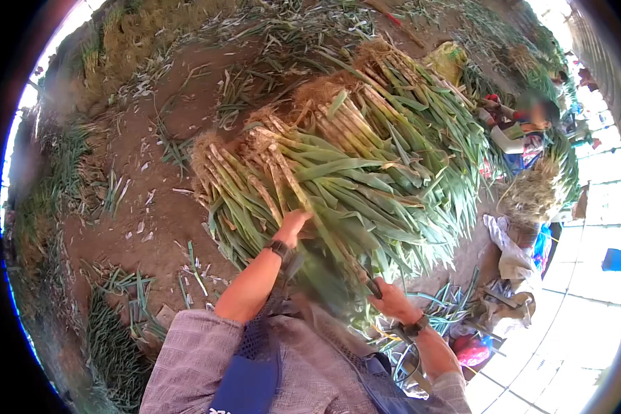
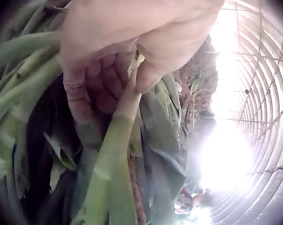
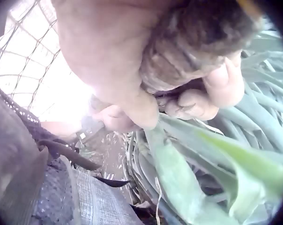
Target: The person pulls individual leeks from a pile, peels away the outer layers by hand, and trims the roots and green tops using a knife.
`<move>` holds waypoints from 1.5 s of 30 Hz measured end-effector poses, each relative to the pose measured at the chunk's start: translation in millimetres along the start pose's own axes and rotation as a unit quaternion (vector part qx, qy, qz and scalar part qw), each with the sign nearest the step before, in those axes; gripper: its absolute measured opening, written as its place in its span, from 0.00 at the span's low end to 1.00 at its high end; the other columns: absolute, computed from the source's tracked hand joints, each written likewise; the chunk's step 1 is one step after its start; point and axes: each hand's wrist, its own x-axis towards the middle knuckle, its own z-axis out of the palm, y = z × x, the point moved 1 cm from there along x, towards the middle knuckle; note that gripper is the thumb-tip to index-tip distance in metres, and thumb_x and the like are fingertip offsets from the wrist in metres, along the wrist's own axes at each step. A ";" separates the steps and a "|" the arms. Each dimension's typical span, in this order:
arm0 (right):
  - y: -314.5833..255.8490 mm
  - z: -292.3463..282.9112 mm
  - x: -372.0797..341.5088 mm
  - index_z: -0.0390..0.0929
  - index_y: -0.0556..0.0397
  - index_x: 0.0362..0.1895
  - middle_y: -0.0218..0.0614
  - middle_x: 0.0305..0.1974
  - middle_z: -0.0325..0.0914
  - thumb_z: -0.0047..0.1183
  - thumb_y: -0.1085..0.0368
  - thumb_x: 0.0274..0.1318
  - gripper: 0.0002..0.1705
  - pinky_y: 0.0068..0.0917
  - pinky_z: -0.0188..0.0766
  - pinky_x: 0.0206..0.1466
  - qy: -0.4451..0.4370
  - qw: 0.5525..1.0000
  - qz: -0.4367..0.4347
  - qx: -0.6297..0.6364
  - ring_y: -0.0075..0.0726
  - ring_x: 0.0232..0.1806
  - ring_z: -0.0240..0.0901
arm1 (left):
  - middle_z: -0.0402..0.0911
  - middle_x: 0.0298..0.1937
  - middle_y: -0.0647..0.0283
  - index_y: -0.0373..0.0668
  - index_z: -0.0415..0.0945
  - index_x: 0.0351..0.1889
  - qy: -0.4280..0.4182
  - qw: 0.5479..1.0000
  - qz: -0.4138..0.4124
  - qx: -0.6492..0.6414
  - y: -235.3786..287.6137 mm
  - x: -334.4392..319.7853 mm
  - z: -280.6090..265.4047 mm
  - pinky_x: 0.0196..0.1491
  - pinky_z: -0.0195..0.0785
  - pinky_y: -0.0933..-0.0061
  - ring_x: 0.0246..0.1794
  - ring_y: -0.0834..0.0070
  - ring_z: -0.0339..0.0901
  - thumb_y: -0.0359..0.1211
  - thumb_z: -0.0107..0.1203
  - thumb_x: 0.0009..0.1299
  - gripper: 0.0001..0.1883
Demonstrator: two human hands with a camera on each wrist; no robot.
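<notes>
In the head view my left hand [image 1: 294,226] is at the near edge of a big pile of leeks [image 1: 366,176], roots toward the far left. Thumb and fingers of this hand pinch a pale leek stalk [image 2: 127,105] in the left wrist view, its green leaves spreading below. My right hand [image 1: 395,303], lower and further right, grips a thick handle [image 3: 193,47] wrapped in dark, worn material. What the handle belongs to is hidden. Right under the right thumb lies a broad leek leaf [image 3: 169,164].
Leaf scraps lie over the brown soil [image 1: 127,224]. More leeks [image 1: 114,352] are heaped at lower left. Another person [image 1: 521,131] sits at right beside a root bundle [image 1: 533,192]. Cloths [image 1: 507,252] and a pink bag [image 1: 472,350] are at right, near the netted wall.
</notes>
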 end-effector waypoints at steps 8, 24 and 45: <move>-4.5 -7.7 -16.9 0.68 0.50 0.48 0.53 0.29 0.77 0.57 0.54 0.54 0.22 0.52 0.68 0.35 -0.010 0.999 -0.046 -0.013 0.64 0.32 0.75 | 0.78 0.51 0.56 0.41 0.69 0.59 -0.086 0.991 0.037 -0.098 -32.7 -7.3 -3.0 0.45 0.76 0.59 0.47 0.62 0.79 0.43 0.41 0.79 0.19; 0.8 -31.0 -52.0 0.72 0.53 0.44 0.46 0.24 0.71 0.60 0.59 0.51 0.19 0.42 0.66 0.31 0.003 0.998 -0.043 0.037 0.52 0.26 0.71 | 0.77 0.52 0.58 0.41 0.65 0.62 -0.124 0.982 0.077 -0.116 -30.0 -8.6 -7.4 0.52 0.74 0.53 0.50 0.62 0.78 0.40 0.52 0.75 0.21; -44.9 1.0 81.1 0.65 0.52 0.47 0.55 0.30 0.78 0.54 0.55 0.56 0.20 0.57 0.68 0.38 0.061 0.991 -0.074 -0.091 0.67 0.34 0.74 | 0.65 0.68 0.52 0.42 0.45 0.74 -0.113 0.985 -0.035 -0.123 -90.8 -43.2 13.1 0.58 0.70 0.53 0.61 0.58 0.72 0.35 0.43 0.79 0.29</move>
